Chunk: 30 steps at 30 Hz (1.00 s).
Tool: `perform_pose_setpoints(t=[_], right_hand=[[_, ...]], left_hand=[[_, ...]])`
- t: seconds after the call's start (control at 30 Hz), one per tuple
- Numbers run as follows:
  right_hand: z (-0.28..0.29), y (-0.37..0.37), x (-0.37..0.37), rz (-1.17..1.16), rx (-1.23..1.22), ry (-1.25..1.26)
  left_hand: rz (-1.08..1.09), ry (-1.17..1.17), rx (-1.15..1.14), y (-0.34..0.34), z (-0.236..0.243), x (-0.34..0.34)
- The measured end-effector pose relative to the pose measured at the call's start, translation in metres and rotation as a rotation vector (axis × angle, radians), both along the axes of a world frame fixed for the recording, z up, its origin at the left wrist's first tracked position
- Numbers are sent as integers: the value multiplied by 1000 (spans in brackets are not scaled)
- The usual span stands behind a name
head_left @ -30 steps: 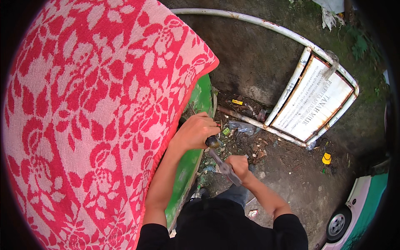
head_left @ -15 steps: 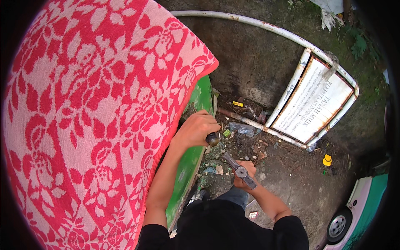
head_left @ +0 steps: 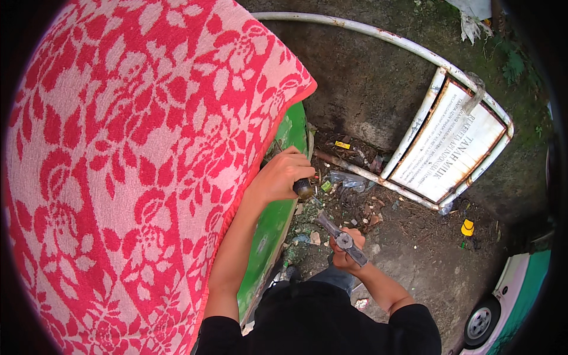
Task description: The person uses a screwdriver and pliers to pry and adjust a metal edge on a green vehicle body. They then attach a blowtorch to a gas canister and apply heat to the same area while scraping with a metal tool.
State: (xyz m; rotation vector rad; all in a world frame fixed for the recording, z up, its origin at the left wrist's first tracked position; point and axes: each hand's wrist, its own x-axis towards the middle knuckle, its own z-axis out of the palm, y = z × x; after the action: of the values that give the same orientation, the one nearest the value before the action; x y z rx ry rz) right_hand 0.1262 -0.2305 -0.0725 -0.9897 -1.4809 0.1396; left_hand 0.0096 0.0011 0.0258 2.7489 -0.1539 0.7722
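At centre frame, beside green panel edge (head_left: 283, 195): left hand (head_left: 281, 176) curled around a small dark round-ended object (head_left: 304, 188), fingers wrapped close, only the rounded end showing below the palm. Kind of object not resolvable. Hand sits against the upper edge of the green panel, just below the hem of a red-and-pink floral cloth (head_left: 136, 165) draped over the panel and filling the whole left half of view.

Lower and to the right, apart from the left hand: right hand (head_left: 345, 255) gripping a grey metal tool (head_left: 339, 236), fingers closed tight on its lower portion. Tool angled, upper end pointing up-left toward the left hand, a round joint visible mid-length. Tool tip short of the dark object, not touching it.

Below hands: dark sleeves, forearms entering from lower edge.

Ground: dirt with scattered litter (head_left: 349, 183) between panel and a rusty white-framed signboard (head_left: 447, 148), lying tilted at right. Long curved white pipe (head_left: 367, 35) running from the top of view to the signboard frame. Small yellow object (head_left: 467, 226) on the ground right of the sign's lower corner. Lower right corner: wheel (head_left: 482, 322) and teal-and-white body of a vehicle, partly cut off.
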Motion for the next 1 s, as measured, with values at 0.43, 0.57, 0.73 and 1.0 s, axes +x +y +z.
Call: perform_pose_setpoints(t=[0.43,0.57,0.73,1.0], right_hand=[[-1,3,0,-85,-14,101],[-11,2,12,-32,-35,21],[-19,15,30,32,82,-74],[-20,43,85,44,-5,-416]], left_hand=[[44,102,80,-4,-7,2],[42,57,82,-4,-13,4],[58,17,98,-4,-19,8],[115,-37,56,-5,-18,9]])
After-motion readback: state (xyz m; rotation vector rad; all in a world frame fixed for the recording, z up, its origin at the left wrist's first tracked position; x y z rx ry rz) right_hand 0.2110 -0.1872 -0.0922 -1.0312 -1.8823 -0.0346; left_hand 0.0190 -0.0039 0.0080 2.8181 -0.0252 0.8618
